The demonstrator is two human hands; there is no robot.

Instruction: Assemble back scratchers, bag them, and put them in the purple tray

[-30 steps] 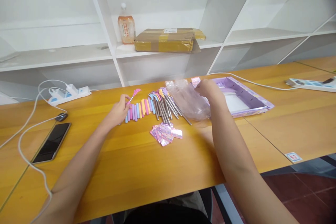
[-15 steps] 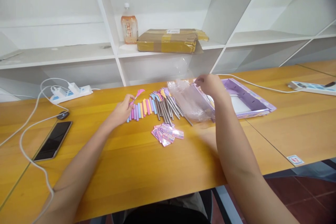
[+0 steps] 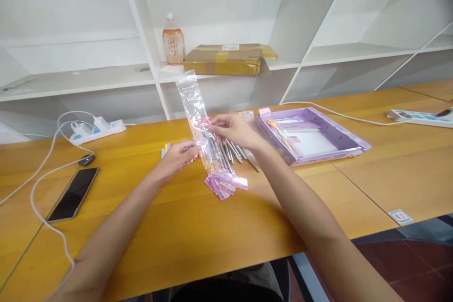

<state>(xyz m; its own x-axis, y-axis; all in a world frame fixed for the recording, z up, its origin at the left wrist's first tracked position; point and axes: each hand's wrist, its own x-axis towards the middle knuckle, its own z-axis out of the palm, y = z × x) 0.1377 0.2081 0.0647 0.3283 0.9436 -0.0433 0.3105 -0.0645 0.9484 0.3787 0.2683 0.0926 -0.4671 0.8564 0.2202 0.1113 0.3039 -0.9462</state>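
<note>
My right hand (image 3: 231, 130) pinches a clear plastic bag (image 3: 193, 99), which hangs long and narrow between my two hands. My left hand (image 3: 179, 158) is closed at the bag's lower left side. A pink claw-shaped head (image 3: 205, 122) shows at the bag above its fingers, seemingly of the small back scratcher it grips; whether it is inside or behind the bag I cannot tell. Metal rods (image 3: 231, 153) of several back scratchers lie under and beside my right hand. Coloured handles (image 3: 165, 149) are partly hidden behind my left hand. Pink printed cards (image 3: 224, 184) lie fanned below the bag.
A purple open box (image 3: 339, 151) with bagged items stands at the right. At the left are a phone (image 3: 74, 194), white cables and a power strip (image 3: 97, 131). A bottle (image 3: 173, 42) and a taped carton (image 3: 222, 61) sit on the shelf behind.
My right hand has come left from the purple box and now holds up a clear bag. My left hand has moved slightly right, towards the bag.
</note>
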